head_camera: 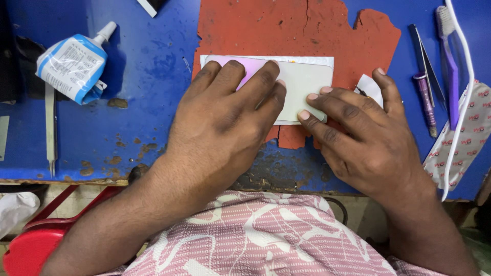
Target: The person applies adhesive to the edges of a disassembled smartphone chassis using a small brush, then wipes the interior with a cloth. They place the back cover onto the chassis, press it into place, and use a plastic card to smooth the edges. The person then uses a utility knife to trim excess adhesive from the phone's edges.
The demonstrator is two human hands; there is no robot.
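A flat rectangular slab (pixel 302 82), pale with a pink sheen on its left part, lies on a torn red mat (pixel 286 30) on the blue worktop. My left hand (pixel 225 117) rests flat on the slab's left half, fingers spread and pressing down. My right hand (pixel 358 133) touches the slab's right end with its fingertips, thumb stretched out beside a small white scrap (pixel 369 87).
A white-and-blue squeeze bottle (pixel 74 64) lies at the left, with thin white tweezers (pixel 49 128) below it. At the right lie dark tweezers (pixel 424 56), a purple tool (pixel 427 102), a purple toothbrush (pixel 449 61), a white cable (pixel 463 102) and a printed pouch (pixel 463 143). A red stool (pixel 30 245) stands below left.
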